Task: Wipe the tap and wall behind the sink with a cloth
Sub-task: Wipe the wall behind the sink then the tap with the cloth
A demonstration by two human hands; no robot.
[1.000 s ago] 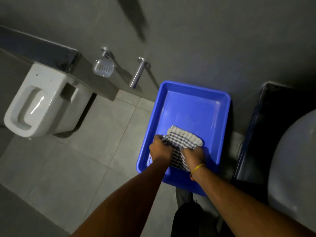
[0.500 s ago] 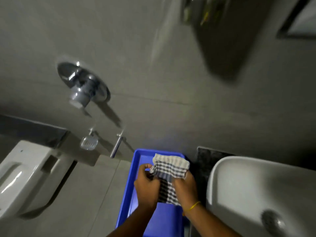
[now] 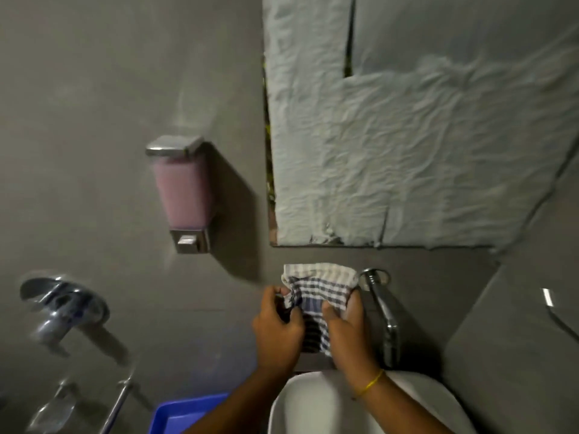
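Cloth (image 3: 319,289), clutched in both hands' grip, has risen from the blue tray (image 3: 185,415) to beside the tap (image 3: 383,311).

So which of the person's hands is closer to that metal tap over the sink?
The right hand. It grips the checked cloth just beside the tap, to the tap's left. The left hand holds the cloth's other side, farther from the tap.

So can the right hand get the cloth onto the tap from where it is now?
Probably yes: the right hand grips the cloth just left of the tap, with nothing visible between them.
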